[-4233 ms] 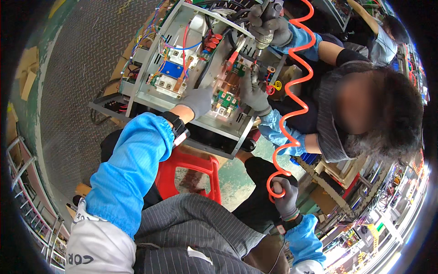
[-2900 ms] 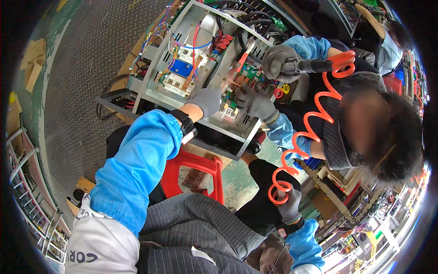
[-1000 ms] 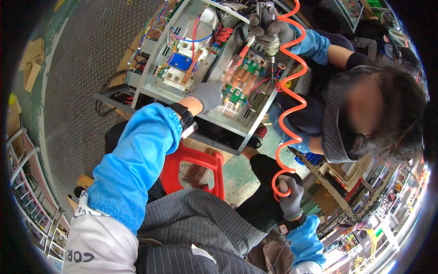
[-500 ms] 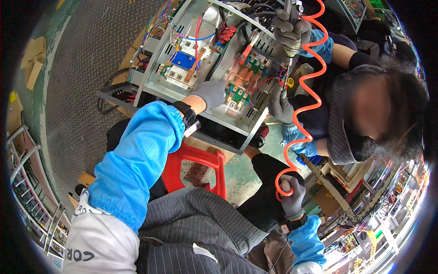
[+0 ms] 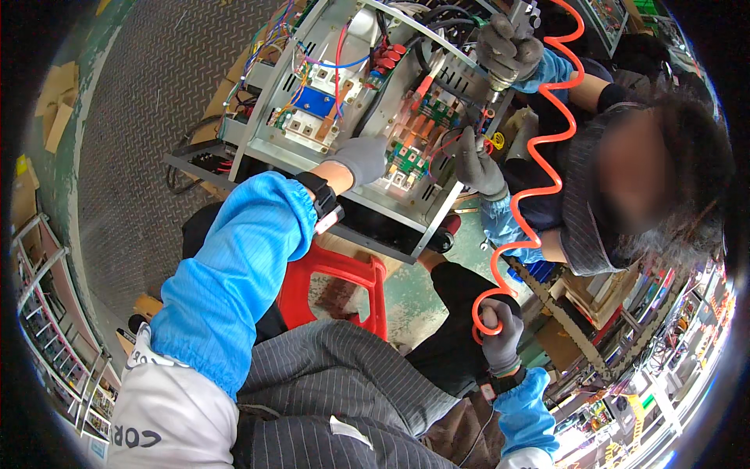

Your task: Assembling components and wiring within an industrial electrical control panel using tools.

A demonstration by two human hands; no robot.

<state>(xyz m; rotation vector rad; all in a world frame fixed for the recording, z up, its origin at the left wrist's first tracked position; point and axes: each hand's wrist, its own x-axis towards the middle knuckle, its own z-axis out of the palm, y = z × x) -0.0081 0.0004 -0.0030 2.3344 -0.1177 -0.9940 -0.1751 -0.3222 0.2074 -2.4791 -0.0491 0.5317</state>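
Note:
My left hand (image 5: 363, 162), in a grey glove, rests on the near edge of an open metal cabinet (image 5: 269, 160) full of electronics; its fingers are not clearly visible. Near it in the cabinet lie a blue block (image 5: 315, 102) between white modules and green circuit boards (image 5: 408, 159) with copper bars. My right hand (image 5: 504, 336), gloved too, is closed around the lower end of a red coiled air hose (image 5: 539, 191), low at the right. Across the cabinet's right side, a co-worker's upper gloved hand (image 5: 508, 53) holds a power screwdriver, and their lower hand (image 5: 478, 166) is by the cabinet wall.
A red plastic stool (image 5: 375, 293) stands below the cabinet, close to my legs. Loose wires (image 5: 254, 59) hang at the cabinet's left side. Patterned metal flooring (image 5: 156, 117) lies to the left, with cardboard (image 5: 58, 105) beyond it. Racks with parts (image 5: 609, 399) stand at the lower right.
The co-worker's upper hand and screwdriver have shifted slightly right, and their lower hand has changed its pose. The hose's upper coils have swung right. Both my hands have stayed in place.

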